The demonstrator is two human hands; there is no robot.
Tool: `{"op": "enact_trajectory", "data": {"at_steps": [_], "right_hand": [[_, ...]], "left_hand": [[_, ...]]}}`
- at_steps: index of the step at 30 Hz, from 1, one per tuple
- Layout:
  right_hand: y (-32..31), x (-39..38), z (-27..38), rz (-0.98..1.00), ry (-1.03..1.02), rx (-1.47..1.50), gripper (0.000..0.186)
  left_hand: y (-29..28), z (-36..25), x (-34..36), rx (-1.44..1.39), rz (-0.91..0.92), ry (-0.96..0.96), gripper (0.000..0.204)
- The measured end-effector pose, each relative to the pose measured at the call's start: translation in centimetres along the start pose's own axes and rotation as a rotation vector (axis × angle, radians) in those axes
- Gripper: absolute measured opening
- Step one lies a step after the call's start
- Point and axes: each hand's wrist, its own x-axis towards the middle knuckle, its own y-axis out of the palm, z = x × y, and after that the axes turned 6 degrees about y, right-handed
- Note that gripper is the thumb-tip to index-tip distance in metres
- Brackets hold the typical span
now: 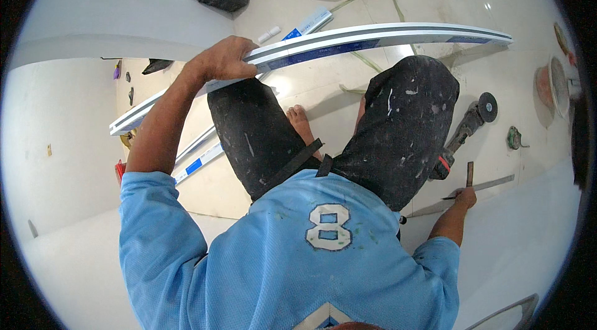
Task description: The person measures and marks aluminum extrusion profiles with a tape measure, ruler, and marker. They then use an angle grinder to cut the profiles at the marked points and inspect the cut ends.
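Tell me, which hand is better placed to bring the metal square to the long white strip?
Probably the right hand: it is right at the metal square, while the left hand grips the long white strip, far across from the square.

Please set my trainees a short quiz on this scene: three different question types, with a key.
1. True or false: the left hand grips the long white profile.

2. Multiple choice: which power tool lies just to the right of the person's right leg?
A) drill
B) angle grinder
C) jigsaw

3. Short answer: which hand is down by the grey straightedge?

Key: 1. True. 2. B. 3. The right hand.
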Motion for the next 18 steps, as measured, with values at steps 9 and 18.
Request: {"op": "enact_trajectory", "data": {"at_steps": [9,18], "right_hand": [[-7.5,-8.0,12.5,-0.495,0.234,0.539,0.080],[-4.5,3.2,14.9,0.042,0.026,1.307,0.055]], "left_hand": [[-0.8,1.3,-0.4,-0.323,-0.057,0.071,0.076],[1.5,5.7,5.0,-0.472,-0.030,0.140,0.066]]}}
